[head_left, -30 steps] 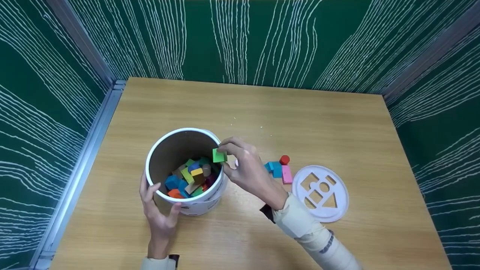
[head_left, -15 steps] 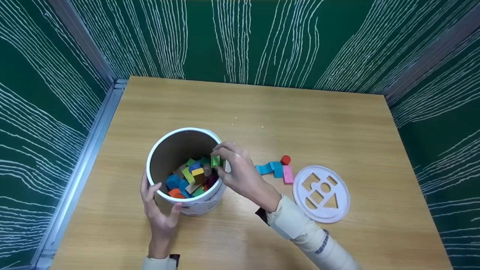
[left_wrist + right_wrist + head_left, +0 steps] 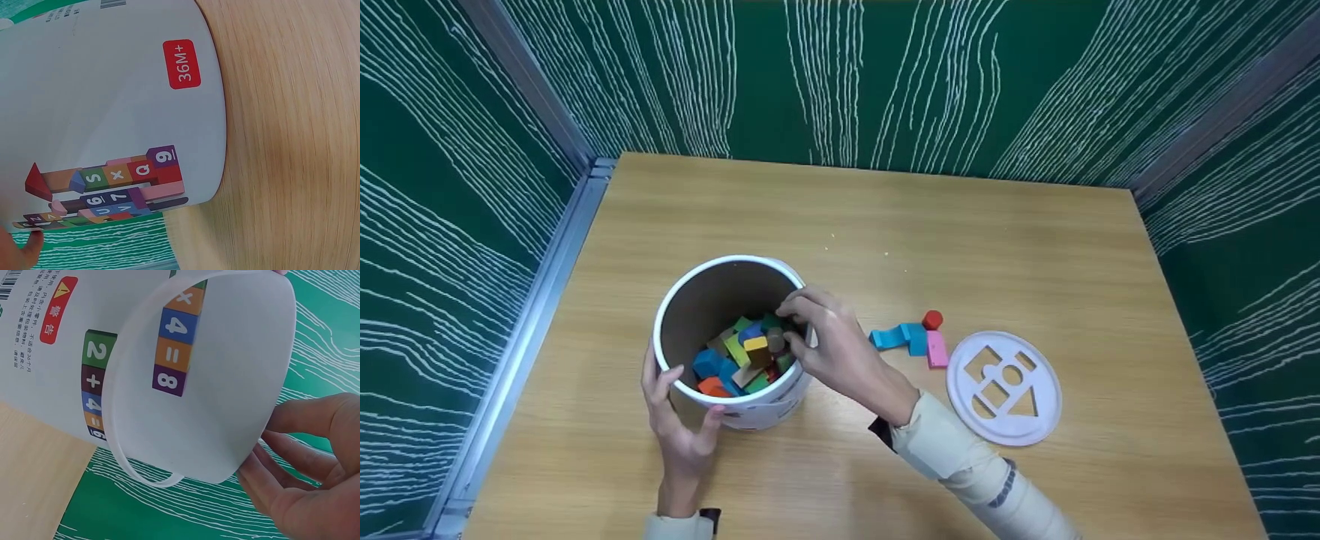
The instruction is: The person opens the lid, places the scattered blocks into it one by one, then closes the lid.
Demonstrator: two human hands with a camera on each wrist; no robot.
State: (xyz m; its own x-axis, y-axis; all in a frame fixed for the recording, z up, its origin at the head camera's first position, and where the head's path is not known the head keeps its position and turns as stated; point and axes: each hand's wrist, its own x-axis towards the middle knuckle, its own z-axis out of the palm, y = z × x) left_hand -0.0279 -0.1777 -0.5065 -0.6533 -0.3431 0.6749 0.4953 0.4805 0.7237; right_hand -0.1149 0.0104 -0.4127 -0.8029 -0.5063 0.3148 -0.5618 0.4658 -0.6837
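A white bucket [image 3: 757,415] with printed sides holds several coloured wooden blocks [image 3: 748,354]. My left hand [image 3: 682,442] grips its near left side, thumb in front and fingers along the wall. In the left wrist view, part of that hand [image 3: 21,252] shows by the bucket [image 3: 129,84]. My right hand [image 3: 840,352] reaches over the right rim, its thumb and fingers spread apart inside with no block between them. The right wrist view shows the right hand [image 3: 304,461] at the bucket rim, fingertips hidden behind it, and a white carry handle [image 3: 115,399].
Right of the bucket lie blue blocks [image 3: 916,339], a red block [image 3: 933,320] and a pink block [image 3: 937,349]. Beside them rests a white round lid [image 3: 960,375] with shaped holes. Green walls with white lines border the wooden table [image 3: 1035,247].
My right hand has lowered a green block into the bucket and let it go; the thumb and fingers have parted. My left hand stays in place on the bucket.
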